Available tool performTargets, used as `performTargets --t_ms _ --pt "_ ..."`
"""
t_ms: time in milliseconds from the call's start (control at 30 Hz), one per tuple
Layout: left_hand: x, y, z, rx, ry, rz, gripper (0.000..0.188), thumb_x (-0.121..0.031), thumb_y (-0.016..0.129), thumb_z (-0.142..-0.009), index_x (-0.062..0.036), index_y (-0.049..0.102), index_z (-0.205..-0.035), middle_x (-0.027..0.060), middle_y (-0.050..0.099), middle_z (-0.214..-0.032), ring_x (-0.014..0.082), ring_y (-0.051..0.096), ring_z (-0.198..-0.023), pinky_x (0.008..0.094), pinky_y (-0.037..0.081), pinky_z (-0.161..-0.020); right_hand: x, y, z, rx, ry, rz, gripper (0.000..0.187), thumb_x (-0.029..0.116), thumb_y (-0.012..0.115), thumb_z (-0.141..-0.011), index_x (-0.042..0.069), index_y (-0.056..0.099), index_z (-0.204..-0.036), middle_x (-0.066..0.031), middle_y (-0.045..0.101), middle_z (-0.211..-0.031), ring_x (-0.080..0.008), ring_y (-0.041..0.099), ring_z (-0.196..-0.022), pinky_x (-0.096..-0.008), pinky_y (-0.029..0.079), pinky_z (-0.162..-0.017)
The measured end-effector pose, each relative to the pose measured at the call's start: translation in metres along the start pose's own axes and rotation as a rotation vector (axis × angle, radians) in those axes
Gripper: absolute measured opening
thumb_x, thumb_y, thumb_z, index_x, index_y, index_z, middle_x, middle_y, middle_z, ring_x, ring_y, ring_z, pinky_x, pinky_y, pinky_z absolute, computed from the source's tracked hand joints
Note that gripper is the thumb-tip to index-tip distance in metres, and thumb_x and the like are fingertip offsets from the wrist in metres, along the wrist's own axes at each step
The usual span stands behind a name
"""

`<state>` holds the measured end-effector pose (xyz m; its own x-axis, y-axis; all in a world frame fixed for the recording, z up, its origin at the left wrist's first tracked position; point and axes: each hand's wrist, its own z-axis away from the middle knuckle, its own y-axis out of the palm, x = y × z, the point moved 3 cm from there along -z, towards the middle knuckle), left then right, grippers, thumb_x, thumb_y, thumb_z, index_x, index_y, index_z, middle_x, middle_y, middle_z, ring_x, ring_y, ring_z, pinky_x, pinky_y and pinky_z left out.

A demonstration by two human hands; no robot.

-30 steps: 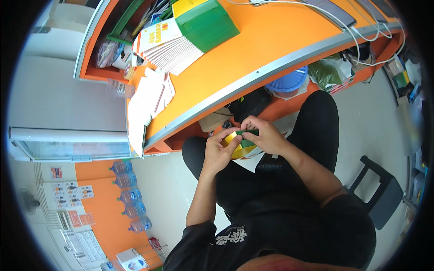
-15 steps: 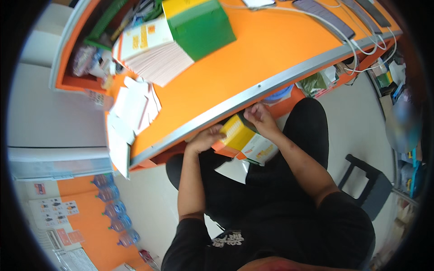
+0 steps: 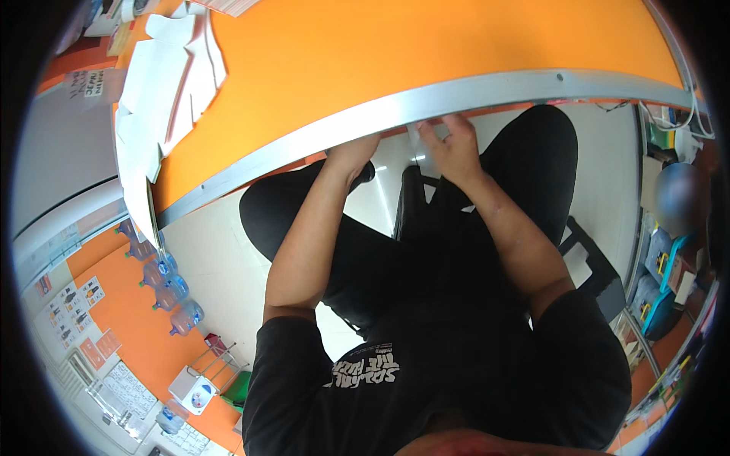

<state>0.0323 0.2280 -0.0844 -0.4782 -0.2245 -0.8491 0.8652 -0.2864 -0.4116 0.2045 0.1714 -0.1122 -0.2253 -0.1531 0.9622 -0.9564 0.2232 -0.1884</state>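
Note:
My left hand (image 3: 351, 158) reaches in under the metal-edged front of the orange desk (image 3: 426, 53). The desk edge hides its fingers, so whatever it holds or touches is out of sight. To its right, my right hand (image 3: 456, 154) is raised close below the same edge, palm side partly showing. Its thumb and a bent finger stand apart, and no object shows clearly between them. A pale, blurred patch lies beside the thumb; I cannot make out what it is. The yellow and white box is not visible.
White folded card sheets (image 3: 163, 91) overhang the desk's left end. A black stool (image 3: 597, 266) stands right of my knee, and white cables (image 3: 688, 121) hang off the desk's right end. Water bottles (image 3: 163, 281) line the orange wall at left.
The yellow and white box has gone from view at my hands. Both hands are now close under the desk edge, the left mostly hidden. The view has shifted, putting the desk-top boxes largely out of frame.

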Motion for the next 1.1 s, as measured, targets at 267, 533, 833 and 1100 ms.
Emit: performTargets --t_ms 267,533,833,1100 --pt "-0.001 0.012 0.003 -0.256 0.406 -0.222 0.019 -0.010 0.077 -0.087 -0.0041 0.076 -0.105 0.0086 0.075 -0.102 0.0178 0.069 -0.095 0.0322 0.053 -0.086 0.003 -0.014 -0.010 -0.106 0.100 -0.277 0.016 0.012 0.066 -0.098 -0.001 0.069 -0.107 -0.0073 0.071 -0.100 -0.0135 0.066 -0.090 -0.0273 0.052 -0.080" --pt "-0.024 0.029 0.018 -0.091 0.316 0.260 0.024 -0.011 0.077 -0.091 0.0050 0.074 -0.110 0.0091 0.076 -0.099 0.0141 0.069 -0.089 0.0284 0.055 -0.083 0.015 -0.013 0.001 -0.155 0.198 -0.160 0.019 0.015 0.065 -0.099 0.000 0.067 -0.110 -0.0116 0.070 -0.115 -0.0192 0.069 -0.097 -0.0311 0.054 -0.083" --pt "-0.024 0.027 0.023 -0.204 0.452 0.139 0.019 -0.010 0.077 -0.092 0.0033 0.077 -0.105 0.0060 0.075 -0.087 0.0088 0.064 -0.071 0.0227 0.052 -0.070 0.003 -0.011 0.004 -0.086 0.347 -0.361 0.031 0.027 0.061 -0.103 -0.001 0.067 -0.116 -0.0060 0.068 -0.103 -0.0085 0.062 -0.088 -0.0251 0.049 -0.074" --pt "-0.027 0.037 0.032 -0.140 0.431 -0.012 0.024 -0.016 0.077 -0.093 0.0035 0.076 -0.107 0.0047 0.076 -0.091 0.0086 0.064 -0.082 0.0235 0.051 -0.079 -0.001 -0.009 0.002 -0.119 0.190 -0.276 0.031 0.025 0.057 -0.106 -0.001 0.065 -0.121 -0.0001 0.060 -0.082 -0.0035 0.049 -0.062 -0.0221 0.041 -0.057"
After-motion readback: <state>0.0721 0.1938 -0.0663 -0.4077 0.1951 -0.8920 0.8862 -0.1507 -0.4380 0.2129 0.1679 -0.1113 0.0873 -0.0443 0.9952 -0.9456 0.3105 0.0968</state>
